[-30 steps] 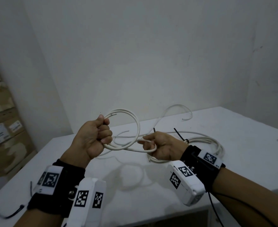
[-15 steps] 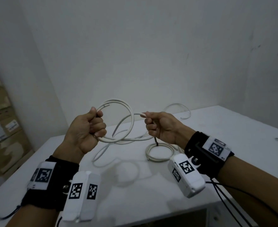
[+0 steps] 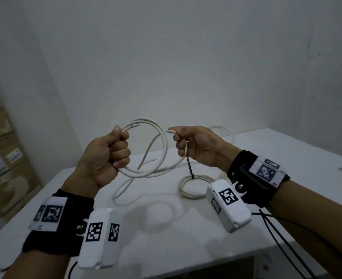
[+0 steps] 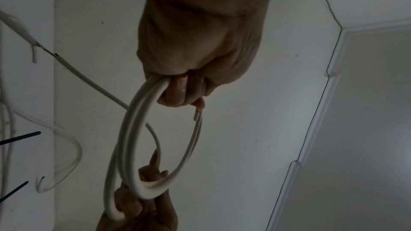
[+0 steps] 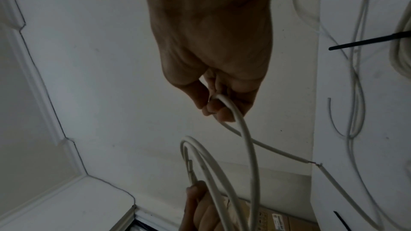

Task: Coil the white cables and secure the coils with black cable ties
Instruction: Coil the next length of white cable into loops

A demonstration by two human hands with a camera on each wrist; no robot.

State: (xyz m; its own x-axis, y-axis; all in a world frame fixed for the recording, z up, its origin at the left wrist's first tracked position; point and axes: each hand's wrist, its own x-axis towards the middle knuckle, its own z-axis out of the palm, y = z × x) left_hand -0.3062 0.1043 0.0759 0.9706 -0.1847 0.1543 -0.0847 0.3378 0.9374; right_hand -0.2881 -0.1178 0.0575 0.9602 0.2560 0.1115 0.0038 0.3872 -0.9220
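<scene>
While both forearms were raised above the white table (image 3: 236, 228), the left hand (image 3: 103, 156) stood as a fist with its knuckles toward the right, fingers and thumb clenched round the gathered loops of the white cable (image 3: 162, 137). The right hand (image 3: 198, 146) was held level with it and just to its right, palm side turned toward the left hand, thumb and fingers pinching the free end of the same cable, whose cut tip poked out past the thumb. In the left wrist view the loops ran out of the left fist (image 4: 200, 45) as two or three strands side by side and curved down to the right hand's fingers (image 4: 144, 205). In the right wrist view the cable (image 5: 244, 143) left the pinching fingers (image 5: 224, 111), bent downward and joined the loops held by the other hand at the bottom of the frame.

The coil hung in the air between the two hands, clear of the table, with a slack length trailing from it down onto the tabletop. Beneath the right hand, a finished small coil (image 3: 194, 188) lay flat on the table, bound by a black cable tie (image 3: 189, 168) whose tail stuck upward. More loose white cable lay behind the right wrist, partly hidden. Cardboard boxes (image 3: 3, 162) were stacked by the left wall.
</scene>
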